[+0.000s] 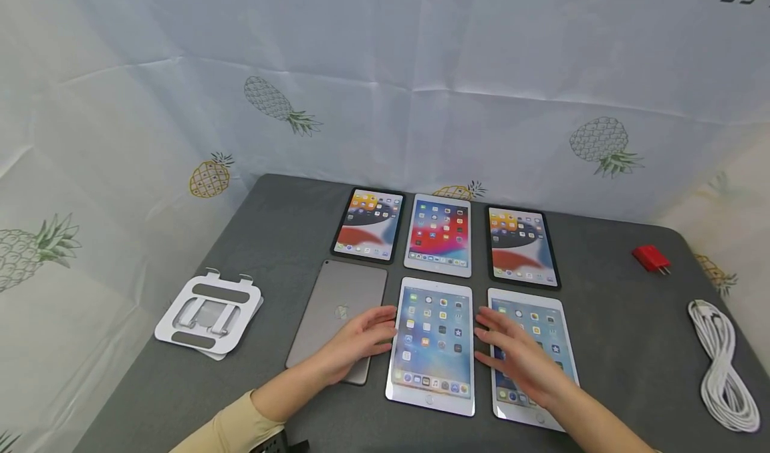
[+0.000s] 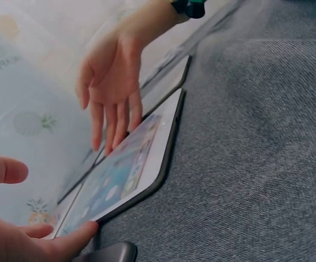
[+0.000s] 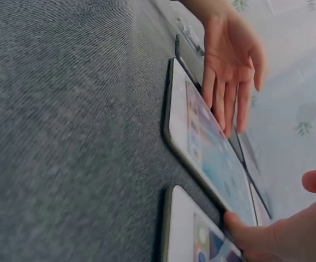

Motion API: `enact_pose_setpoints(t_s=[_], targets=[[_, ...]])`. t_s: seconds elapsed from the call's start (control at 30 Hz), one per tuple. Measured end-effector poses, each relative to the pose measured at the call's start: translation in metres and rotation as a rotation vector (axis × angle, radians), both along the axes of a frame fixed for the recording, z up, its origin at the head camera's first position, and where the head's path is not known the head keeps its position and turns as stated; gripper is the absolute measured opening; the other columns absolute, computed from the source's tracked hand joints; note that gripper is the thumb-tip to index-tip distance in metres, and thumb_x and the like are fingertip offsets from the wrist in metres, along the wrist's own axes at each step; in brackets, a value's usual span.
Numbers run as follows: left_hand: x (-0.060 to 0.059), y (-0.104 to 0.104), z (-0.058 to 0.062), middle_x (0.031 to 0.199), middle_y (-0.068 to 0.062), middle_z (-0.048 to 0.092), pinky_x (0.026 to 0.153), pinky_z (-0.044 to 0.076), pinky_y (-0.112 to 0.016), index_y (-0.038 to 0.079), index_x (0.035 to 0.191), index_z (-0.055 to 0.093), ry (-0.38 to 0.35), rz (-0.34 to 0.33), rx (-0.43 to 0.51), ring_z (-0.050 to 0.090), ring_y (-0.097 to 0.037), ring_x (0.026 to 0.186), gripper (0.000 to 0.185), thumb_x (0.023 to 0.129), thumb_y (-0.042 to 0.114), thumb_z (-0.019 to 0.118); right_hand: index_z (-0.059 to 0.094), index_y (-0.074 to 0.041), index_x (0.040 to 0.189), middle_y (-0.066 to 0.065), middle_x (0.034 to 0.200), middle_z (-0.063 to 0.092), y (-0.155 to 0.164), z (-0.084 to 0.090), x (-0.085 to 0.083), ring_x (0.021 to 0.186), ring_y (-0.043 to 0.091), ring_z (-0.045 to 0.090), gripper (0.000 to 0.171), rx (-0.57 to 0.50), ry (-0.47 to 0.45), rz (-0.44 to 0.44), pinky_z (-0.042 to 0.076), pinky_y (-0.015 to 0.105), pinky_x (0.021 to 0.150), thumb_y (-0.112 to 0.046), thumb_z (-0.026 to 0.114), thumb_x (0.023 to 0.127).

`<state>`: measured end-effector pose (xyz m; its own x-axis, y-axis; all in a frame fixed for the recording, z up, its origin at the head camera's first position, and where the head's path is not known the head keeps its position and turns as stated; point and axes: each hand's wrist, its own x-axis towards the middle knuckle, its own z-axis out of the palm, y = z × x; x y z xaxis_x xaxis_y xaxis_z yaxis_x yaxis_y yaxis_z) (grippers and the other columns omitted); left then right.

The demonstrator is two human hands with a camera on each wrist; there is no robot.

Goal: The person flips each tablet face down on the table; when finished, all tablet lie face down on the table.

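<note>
A white tablet with its home screen lit lies in the front middle, flat on the grey table. At its left edge is my left hand, fingers extended, above a grey tablet lying back up. My right hand is at the opposite edge, over a second white tablet whose screen is lit. In the left wrist view, a fingertip of the left hand touches the middle tablet's edge. The right wrist view has a fingertip of the right hand at the other edge. Neither hand curls round anything.
Behind are two black-framed tablets and a white-framed one. A white folding stand lies left. At right are a red charger plug and a coiled white cable. A pineapple-print cloth hangs behind the table.
</note>
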<state>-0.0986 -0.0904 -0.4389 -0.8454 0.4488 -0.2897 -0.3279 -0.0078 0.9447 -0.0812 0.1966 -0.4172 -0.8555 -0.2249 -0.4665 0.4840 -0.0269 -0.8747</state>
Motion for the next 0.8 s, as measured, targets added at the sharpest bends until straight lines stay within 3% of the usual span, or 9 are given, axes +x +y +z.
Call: enact_pose_setpoints(t_s=[0.43,0.6,0.8], targets=[[-0.0013,0.0012,0.0012,0.142,-0.025,0.044,0.099,0.047,-0.038,-0.009,0.143,0.038,0.036,-0.037,-0.067,0.044,-0.035,0.131,0.057,0.095,0.012,0.060,0.016,-0.002,0.154,0.021,0.158,0.014,-0.0028,0.0000,0.0006,0.140,0.041,0.024,0.063,0.064,0.042,-0.033,0.040,0.054,0.103,-0.014,0.048,0.100],[0.0012,0.0043,0.0021,0.142,-0.024,0.045,0.106,0.037,-0.049,-0.009,0.142,0.041,0.158,-0.072,-0.180,0.040,-0.037,0.133,0.057,0.094,0.014,0.063,0.018,-0.003,0.153,0.021,0.156,0.018,-0.0033,-0.0016,-0.0006,0.134,0.038,0.033,0.065,0.105,0.098,-0.016,0.043,0.050,0.101,-0.015,0.052,0.099],[0.0024,0.0079,0.0028,0.143,-0.022,0.046,0.109,0.029,-0.056,-0.005,0.143,0.043,0.253,-0.141,-0.270,0.039,-0.037,0.135,0.061,0.092,0.022,0.065,0.021,-0.006,0.153,0.021,0.149,0.026,-0.0013,-0.0042,-0.0044,0.116,0.031,0.051,0.069,0.222,0.193,0.007,0.052,0.034,0.089,-0.014,0.060,0.096]])
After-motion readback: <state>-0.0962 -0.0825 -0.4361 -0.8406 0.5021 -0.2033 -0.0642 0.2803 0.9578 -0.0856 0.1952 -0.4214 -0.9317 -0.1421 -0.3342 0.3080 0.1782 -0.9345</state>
